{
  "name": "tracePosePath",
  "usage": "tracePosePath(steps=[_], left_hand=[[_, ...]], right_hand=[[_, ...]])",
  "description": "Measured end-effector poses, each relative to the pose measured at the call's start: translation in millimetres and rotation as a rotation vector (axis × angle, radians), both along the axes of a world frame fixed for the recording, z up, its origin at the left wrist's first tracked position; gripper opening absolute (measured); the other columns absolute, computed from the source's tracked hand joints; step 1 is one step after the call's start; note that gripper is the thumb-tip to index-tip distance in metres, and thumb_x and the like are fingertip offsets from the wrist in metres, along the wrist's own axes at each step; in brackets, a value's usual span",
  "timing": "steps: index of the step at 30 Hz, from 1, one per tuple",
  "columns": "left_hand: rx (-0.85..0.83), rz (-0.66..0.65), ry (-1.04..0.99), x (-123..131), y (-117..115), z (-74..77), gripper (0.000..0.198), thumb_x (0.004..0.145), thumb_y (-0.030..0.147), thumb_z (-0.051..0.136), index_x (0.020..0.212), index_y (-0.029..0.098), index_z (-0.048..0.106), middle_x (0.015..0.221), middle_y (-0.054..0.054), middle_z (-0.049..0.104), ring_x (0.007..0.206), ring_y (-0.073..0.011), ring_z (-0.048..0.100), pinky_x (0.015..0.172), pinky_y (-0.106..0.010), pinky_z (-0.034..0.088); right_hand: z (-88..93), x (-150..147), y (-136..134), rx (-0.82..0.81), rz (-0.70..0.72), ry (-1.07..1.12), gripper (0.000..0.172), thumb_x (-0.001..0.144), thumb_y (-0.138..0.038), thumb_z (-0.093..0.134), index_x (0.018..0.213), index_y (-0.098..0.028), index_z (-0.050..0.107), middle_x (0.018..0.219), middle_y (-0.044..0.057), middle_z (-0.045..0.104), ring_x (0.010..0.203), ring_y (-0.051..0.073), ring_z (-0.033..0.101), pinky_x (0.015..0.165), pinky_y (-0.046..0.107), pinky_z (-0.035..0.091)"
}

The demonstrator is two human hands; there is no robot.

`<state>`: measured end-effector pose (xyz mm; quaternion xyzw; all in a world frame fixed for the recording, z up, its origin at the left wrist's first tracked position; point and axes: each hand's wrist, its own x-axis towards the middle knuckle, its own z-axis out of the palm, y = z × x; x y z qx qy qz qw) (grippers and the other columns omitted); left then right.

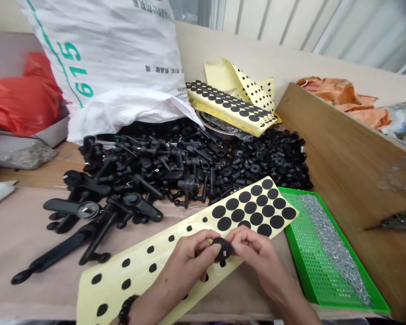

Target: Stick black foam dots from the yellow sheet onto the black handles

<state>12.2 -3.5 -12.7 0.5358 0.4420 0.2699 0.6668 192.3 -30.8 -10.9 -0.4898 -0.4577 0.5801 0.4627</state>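
Observation:
Between my two hands is a small round black plastic part (224, 251) with a light mark on its face. The thumb and fingers of my left hand (198, 253) pinch it from the left. My right hand (252, 246) has its fingertips closed at the part's right edge; whether they also hold something thin there is hidden. Both hands are over a yellow backing sheet (169, 262). Round black stickers (250, 207) fill its far right end, and small black dots run along the rest.
Behind the sheet lies a heap of black crank-like parts (149, 167) and round black pieces (257, 167). A green tray (301, 262) with small metal pieces stands right, beside a wooden board (352, 153). More sticker sheets (233, 106) and a white sack (122, 58) are at the back.

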Motion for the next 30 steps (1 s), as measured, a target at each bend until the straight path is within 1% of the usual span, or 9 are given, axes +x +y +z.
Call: tracePosePath(steps=[1, 3, 5, 11, 14, 16, 22, 27, 30], left_hand=[[-0.01, 0.017, -0.019, -0.9, -0.5, 2.5, 0.028, 0.081, 0.04, 0.057, 0.095, 0.017, 0.064, 0.056, 0.006, 0.047, 0.043, -0.0081, 0.043, 0.041, -0.017, 0.038], [-0.042, 0.067, -0.052, -2.8, -1.4, 6.3, 0.031, 0.08, 0.043, 0.057, 0.097, 0.017, 0.062, 0.059, 0.004, 0.052, 0.044, -0.0078, 0.044, 0.042, -0.017, 0.038], [-0.07, 0.094, -0.065, -3.1, -3.1, 7.5, 0.032, 0.08, 0.043, 0.058, 0.098, 0.017, 0.062, 0.061, 0.003, 0.055, 0.044, -0.0074, 0.044, 0.043, -0.018, 0.039], [-0.163, 0.107, -0.195, 0.4, -17.5, 1.7, 0.034, 0.068, 0.034, 0.072, 0.095, 0.016, 0.062, 0.067, 0.002, 0.058, 0.047, -0.007, 0.042, 0.04, -0.016, 0.038], [-0.26, 0.172, -0.282, -10.1, -24.9, 0.7, 0.034, 0.069, 0.033, 0.073, 0.096, 0.016, 0.061, 0.059, 0.005, 0.057, 0.038, -0.0034, 0.039, 0.037, -0.014, 0.028], [-0.36, 0.227, -0.366, -21.4, -27.9, 1.0, 0.03, 0.074, 0.036, 0.07, 0.095, 0.016, 0.06, 0.05, 0.006, 0.054, 0.032, -0.0012, 0.034, 0.036, -0.013, 0.02], [-0.558, 0.386, -0.641, -36.8, -34.6, 2.9, 0.027, 0.076, 0.039, 0.067, 0.087, 0.016, 0.06, 0.047, 0.005, 0.054, 0.03, -0.0006, 0.031, 0.035, -0.013, 0.021], [-0.45, 0.307, -0.546, -29.4, -36.7, 7.4, 0.034, 0.077, 0.04, 0.065, 0.101, 0.017, 0.059, 0.049, 0.004, 0.055, 0.032, -0.0025, 0.032, 0.035, -0.013, 0.019], [-0.353, 0.277, -0.401, -27.9, -37.7, 9.7, 0.039, 0.075, 0.043, 0.067, 0.103, 0.018, 0.058, 0.055, 0.003, 0.057, 0.036, -0.0045, 0.037, 0.037, -0.014, 0.024]], right_hand=[[-1.0, 1.1, -0.7, -0.051, -0.02, 0.074, 0.01, 0.08, -0.029, 0.063, 0.081, -0.019, 0.064, 0.088, 0.005, 0.063, 0.077, 0.016, 0.059, 0.07, 0.028, 0.048], [-3.3, 1.0, -1.8, -0.126, -0.119, 0.167, 0.025, 0.084, -0.034, 0.06, 0.105, -0.022, 0.06, 0.09, 0.005, 0.065, 0.073, 0.015, 0.061, 0.071, 0.03, 0.05], [-4.3, -3.2, -3.2, -0.122, -0.177, 0.131, 0.035, 0.088, -0.04, 0.054, 0.119, -0.024, 0.052, 0.088, 0.004, 0.065, 0.07, 0.015, 0.062, 0.068, 0.029, 0.051], [1.2, -32.2, -13.9, 0.285, 0.09, -0.41, 0.031, 0.097, -0.031, 0.034, 0.111, -0.025, 0.06, 0.092, 0.004, 0.065, 0.082, 0.018, 0.062, 0.076, 0.028, 0.049], [2.0, -43.2, -21.6, 0.431, 0.112, -0.509, 0.033, 0.095, -0.026, 0.035, 0.122, -0.029, 0.053, 0.095, 0.005, 0.064, 0.083, 0.02, 0.062, 0.08, 0.029, 0.049], [2.1, -46.3, -24.8, 0.435, 0.115, -0.485, 0.035, 0.093, -0.027, 0.04, 0.128, -0.031, 0.047, 0.101, 0.004, 0.063, 0.088, 0.02, 0.061, 0.082, 0.029, 0.048], [6.2, -45.6, -17.9, 0.247, 0.242, -0.369, 0.02, 0.095, -0.034, 0.039, 0.1, -0.023, 0.055, 0.088, 0.002, 0.056, 0.078, 0.016, 0.055, 0.07, 0.026, 0.045], [10.8, -46.0, -14.8, 0.228, 0.242, -0.359, 0.018, 0.094, -0.034, 0.04, 0.099, -0.022, 0.053, 0.089, 0.002, 0.052, 0.081, 0.016, 0.052, 0.072, 0.026, 0.043], [12.0, -44.7, -15.6, 0.275, 0.214, -0.385, 0.016, 0.095, -0.033, 0.039, 0.091, -0.022, 0.05, 0.086, 0.001, 0.049, 0.078, 0.015, 0.051, 0.071, 0.026, 0.041]])
